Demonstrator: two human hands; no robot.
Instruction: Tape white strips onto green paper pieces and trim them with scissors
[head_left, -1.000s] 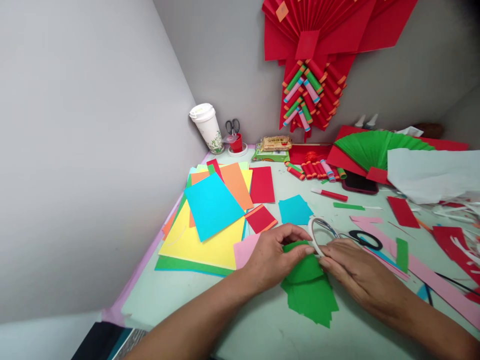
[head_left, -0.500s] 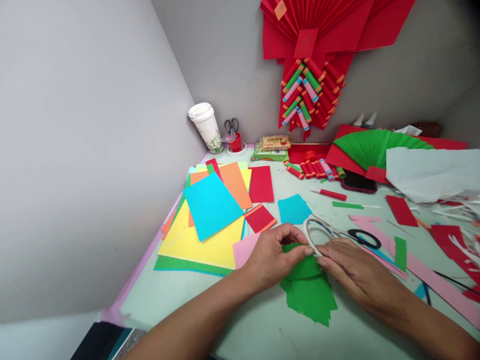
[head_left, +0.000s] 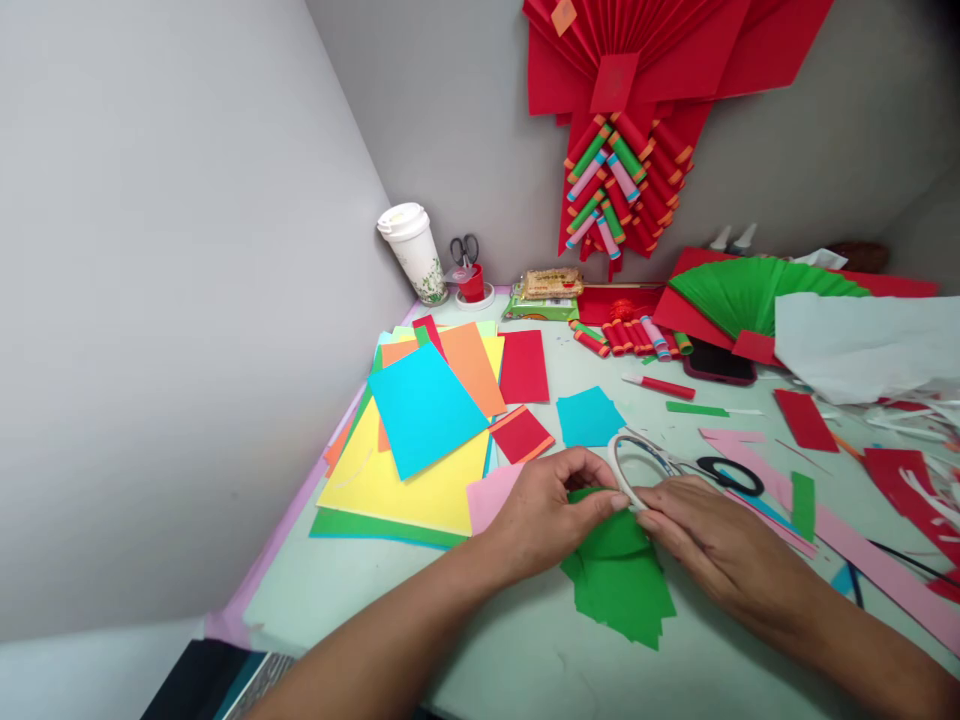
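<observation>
A stack of green paper sheets (head_left: 622,585) lies on the pale green table (head_left: 360,600) in front of me. My left hand (head_left: 544,515) is closed, its fingertips pinching the far edge of the green paper. My right hand (head_left: 712,545) is closed on a white tape roll (head_left: 626,468), which stands on edge right where both hands' fingertips meet. Black-handled scissors (head_left: 731,476) lie just beyond my right hand.
A pile of coloured sheets (head_left: 420,430) lies to the left, with a blue piece (head_left: 589,415) and red pieces nearby. Paper rolls (head_left: 630,338), a green fan (head_left: 757,295), a phone (head_left: 716,365), a cup (head_left: 411,252) and paper scraps crowd the back and right. Walls close in left and behind.
Almost nothing has moved. Both hands stay at the green paper's far edge, and the tape roll has shifted very slightly to the left.
</observation>
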